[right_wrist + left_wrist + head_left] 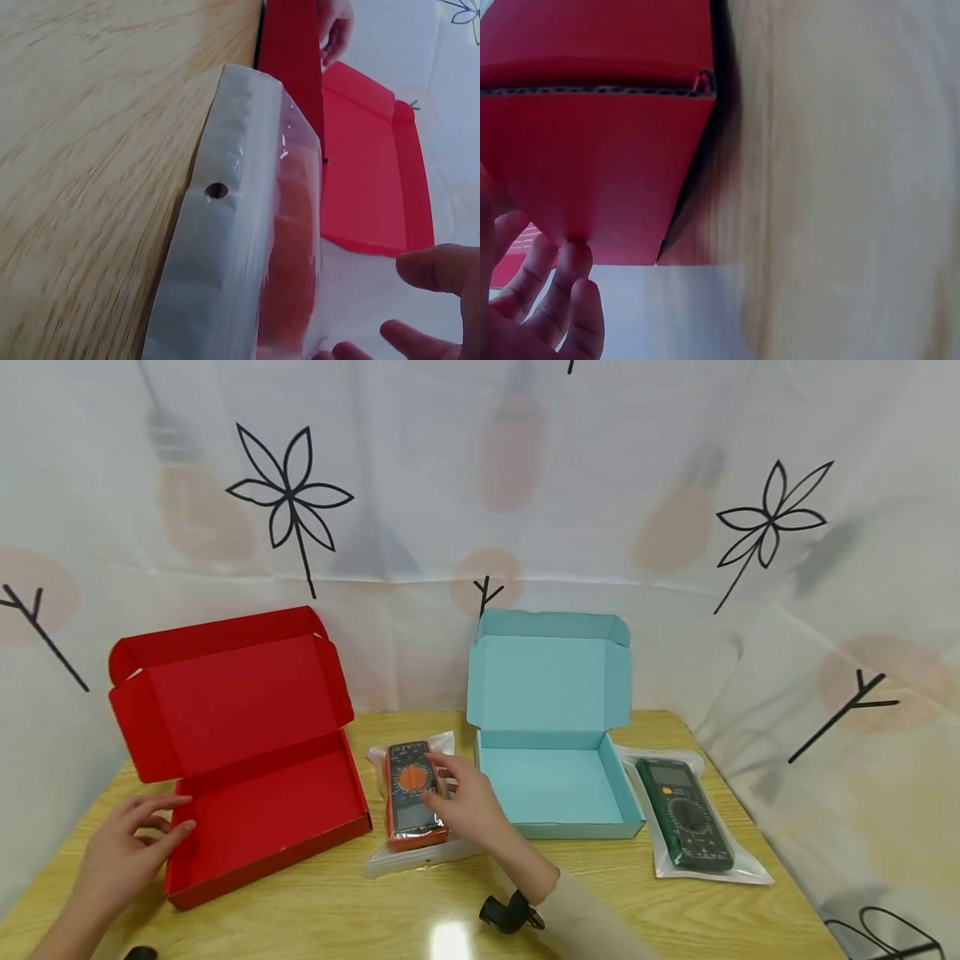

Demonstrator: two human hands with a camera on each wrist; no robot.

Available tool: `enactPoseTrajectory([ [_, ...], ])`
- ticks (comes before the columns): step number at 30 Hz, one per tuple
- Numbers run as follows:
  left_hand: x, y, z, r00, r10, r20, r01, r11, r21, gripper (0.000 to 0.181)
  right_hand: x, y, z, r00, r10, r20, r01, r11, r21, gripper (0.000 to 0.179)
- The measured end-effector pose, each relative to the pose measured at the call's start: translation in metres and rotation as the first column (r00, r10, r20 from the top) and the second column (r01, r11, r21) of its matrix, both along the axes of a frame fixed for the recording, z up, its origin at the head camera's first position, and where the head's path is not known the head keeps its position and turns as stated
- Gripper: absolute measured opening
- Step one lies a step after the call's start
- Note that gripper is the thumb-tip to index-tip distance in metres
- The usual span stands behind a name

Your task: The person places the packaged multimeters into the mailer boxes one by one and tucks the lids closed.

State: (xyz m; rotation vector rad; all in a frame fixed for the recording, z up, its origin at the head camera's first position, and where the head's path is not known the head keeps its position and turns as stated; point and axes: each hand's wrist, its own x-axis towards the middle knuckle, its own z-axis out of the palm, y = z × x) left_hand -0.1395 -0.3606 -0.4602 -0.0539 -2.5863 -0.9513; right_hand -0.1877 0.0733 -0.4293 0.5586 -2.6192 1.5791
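Observation:
My left hand (123, 847) is at the left wall of the open red box (273, 810), thumb and index finger apart over its edge. In the left wrist view, fingertips (574, 251) touch the red cardboard; the thumb's contact is hidden. My right hand (468, 802) hovers at the right side of an orange-and-black multimeter (411, 814) in a clear zip bag (390, 862). Its fingers and thumb are spread apart over the meter. In the right wrist view the thumb (435, 268) stands clear of the bag.
An open light-blue box (551, 785) stands right of the orange meter, its lid raised. Beyond it lies a green-and-black multimeter (686, 814) in another clear bag. A small black object (506, 912) is by my right wrist. A patterned cloth (420, 468) hangs behind the table.

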Motion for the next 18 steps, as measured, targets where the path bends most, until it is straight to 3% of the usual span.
enactPoseTrajectory([
  [5, -0.002, 0.004, 0.001, 1.000, 0.010, -0.011, -0.010, 0.998, -0.059, 0.031, -0.003, -0.014, -0.004, 0.999, -0.042, -0.026, 0.045, 0.991, 0.123, 0.059],
  [9, -0.004, 0.007, 0.003, 1.000, 0.007, -0.020, -0.009, 0.996, -0.092, 0.032, -0.004, -0.027, -0.006, 0.996, -0.081, -0.049, 0.090, 0.968, 0.235, 0.063],
  [18, -0.007, 0.010, 0.003, 1.000, 0.004, -0.007, -0.004, 0.994, -0.108, 0.034, 0.000, -0.051, -0.012, 0.984, -0.136, -0.118, 0.177, 0.845, 0.505, 0.075],
])
